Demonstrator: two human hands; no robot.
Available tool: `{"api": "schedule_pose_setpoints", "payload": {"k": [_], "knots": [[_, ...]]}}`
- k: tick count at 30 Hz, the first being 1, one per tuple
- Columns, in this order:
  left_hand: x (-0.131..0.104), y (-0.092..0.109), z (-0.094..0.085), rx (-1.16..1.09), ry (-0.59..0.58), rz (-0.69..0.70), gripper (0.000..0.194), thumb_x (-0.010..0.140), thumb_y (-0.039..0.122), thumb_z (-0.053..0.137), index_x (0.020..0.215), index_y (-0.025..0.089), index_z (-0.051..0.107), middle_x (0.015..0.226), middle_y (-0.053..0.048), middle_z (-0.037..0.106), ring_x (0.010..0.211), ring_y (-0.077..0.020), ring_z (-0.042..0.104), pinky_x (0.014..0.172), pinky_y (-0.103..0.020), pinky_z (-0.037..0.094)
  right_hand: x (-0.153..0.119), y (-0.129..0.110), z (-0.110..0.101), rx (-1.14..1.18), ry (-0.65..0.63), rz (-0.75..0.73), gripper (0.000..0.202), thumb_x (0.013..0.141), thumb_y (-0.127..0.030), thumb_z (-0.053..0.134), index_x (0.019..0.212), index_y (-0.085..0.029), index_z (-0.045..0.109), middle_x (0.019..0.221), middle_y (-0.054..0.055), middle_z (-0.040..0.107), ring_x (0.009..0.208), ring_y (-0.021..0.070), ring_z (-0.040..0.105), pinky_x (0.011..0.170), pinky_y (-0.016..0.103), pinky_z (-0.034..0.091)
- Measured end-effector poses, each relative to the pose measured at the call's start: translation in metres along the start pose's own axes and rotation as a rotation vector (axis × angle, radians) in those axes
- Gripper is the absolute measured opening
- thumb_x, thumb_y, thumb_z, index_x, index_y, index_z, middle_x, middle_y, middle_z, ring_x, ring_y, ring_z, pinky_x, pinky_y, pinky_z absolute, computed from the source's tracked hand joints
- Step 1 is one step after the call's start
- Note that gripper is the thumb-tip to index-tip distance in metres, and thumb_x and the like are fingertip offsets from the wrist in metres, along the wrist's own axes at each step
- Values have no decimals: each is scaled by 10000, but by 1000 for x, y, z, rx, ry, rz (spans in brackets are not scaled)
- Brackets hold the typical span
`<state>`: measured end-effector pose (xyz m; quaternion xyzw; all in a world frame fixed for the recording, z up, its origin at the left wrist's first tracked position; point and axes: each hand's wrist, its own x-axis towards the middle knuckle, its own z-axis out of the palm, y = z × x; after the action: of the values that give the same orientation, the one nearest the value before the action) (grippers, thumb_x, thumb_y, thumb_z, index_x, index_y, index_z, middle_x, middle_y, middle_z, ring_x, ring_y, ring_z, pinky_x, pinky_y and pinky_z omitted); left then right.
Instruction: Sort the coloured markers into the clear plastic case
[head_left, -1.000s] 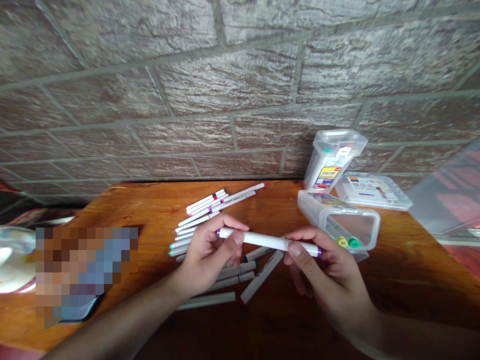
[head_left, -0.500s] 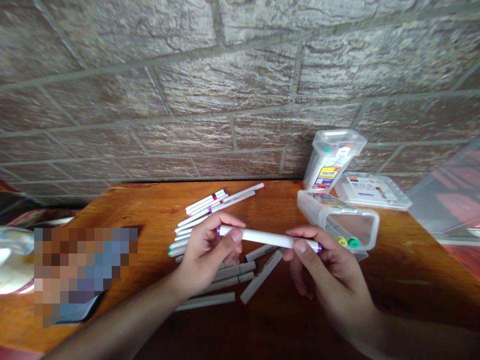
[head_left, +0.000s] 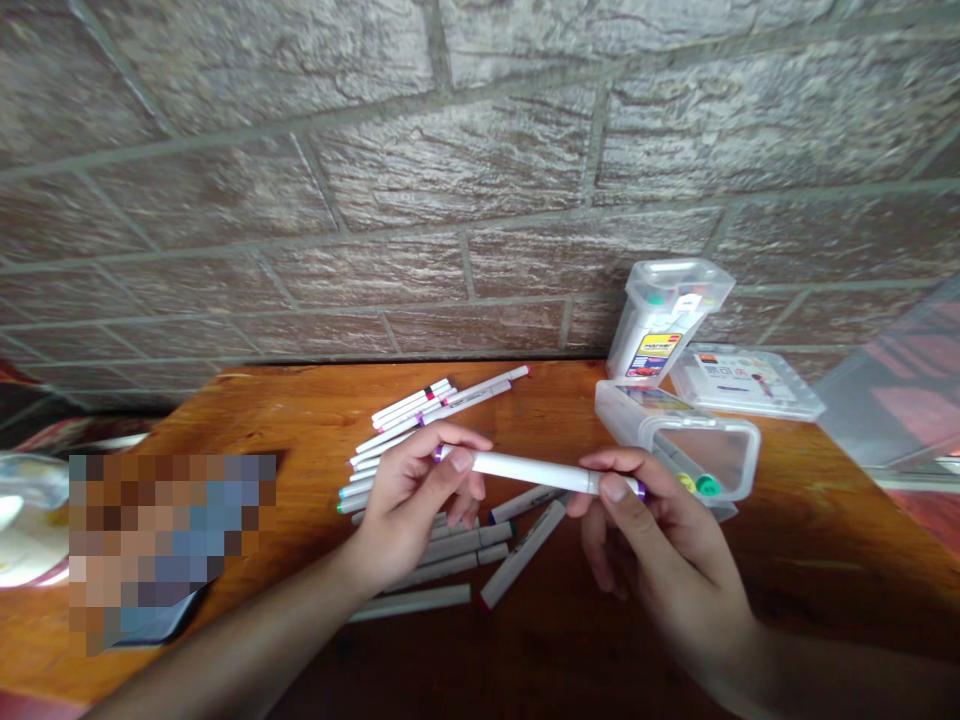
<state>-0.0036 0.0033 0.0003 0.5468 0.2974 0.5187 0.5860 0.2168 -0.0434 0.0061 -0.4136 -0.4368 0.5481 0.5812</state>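
A white marker with purple ends [head_left: 532, 472] is held nearly level above the table, its right end slightly lower. My left hand [head_left: 412, 500] pinches its left end between thumb and fingers. Around the right end, the thumb and fingers of my right hand [head_left: 660, 530] are closed. Below and behind my hands lie several white markers with coloured ends, among them a red-ended one [head_left: 523, 555] and a pink-ended one [head_left: 487, 388]. An open clear case [head_left: 637, 415] lies on its side to the right, with yellow-ended and green-ended markers inside.
A clear marker box [head_left: 652, 330] stands upright at the back right, beside a flat clear case [head_left: 750, 380]. On the left of the wooden table [head_left: 810, 600] are a blurred-out device [head_left: 161, 625] and a whitish container [head_left: 30, 530]. A brick-patterned wall [head_left: 465, 180] rises behind.
My left thumb has slid slightly left along the marker. My right thumb has shifted a little to the right. The marker stays in both hands.
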Motion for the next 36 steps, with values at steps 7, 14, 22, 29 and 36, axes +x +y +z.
{"api": "schedule_pose_setpoints", "payload": {"k": [7,14,22,29,36], "knots": [[1,0,-2,-47,-12,3,226,1043,342,658,1107,155,767,753,-25,710,459,-84,522,485,-247,523,0,0,-1,45,-3,11,349,957,-568,766,1060,-240,705,782,9,743,386,89,550,345,175,416],[2,3,1,-102,-8,-18,252,1030,359,667,1103,146,779,755,-39,722,456,-88,525,485,-256,533,-2,2,-3,77,4,19,344,969,-561,758,1076,-236,717,809,12,745,395,88,571,349,172,429],[2,3,0,-108,20,-35,279,1026,388,666,1096,140,772,747,-44,723,453,-95,538,468,-244,514,-3,-1,-3,60,-3,46,398,970,-602,723,1105,-228,702,872,62,784,387,114,586,334,204,429],[3,4,0,-142,19,-38,291,1023,388,663,1096,131,777,739,-49,723,445,-93,531,475,-252,529,-2,0,-3,93,-1,46,377,992,-580,707,1144,-235,708,925,80,810,397,115,607,337,195,429],[4,5,0,-167,37,-41,321,1016,404,665,1088,119,793,726,-62,736,437,-97,521,471,-262,540,-7,6,-7,134,-18,75,351,1051,-543,629,1211,-238,696,980,113,842,406,130,633,350,210,452]]}}
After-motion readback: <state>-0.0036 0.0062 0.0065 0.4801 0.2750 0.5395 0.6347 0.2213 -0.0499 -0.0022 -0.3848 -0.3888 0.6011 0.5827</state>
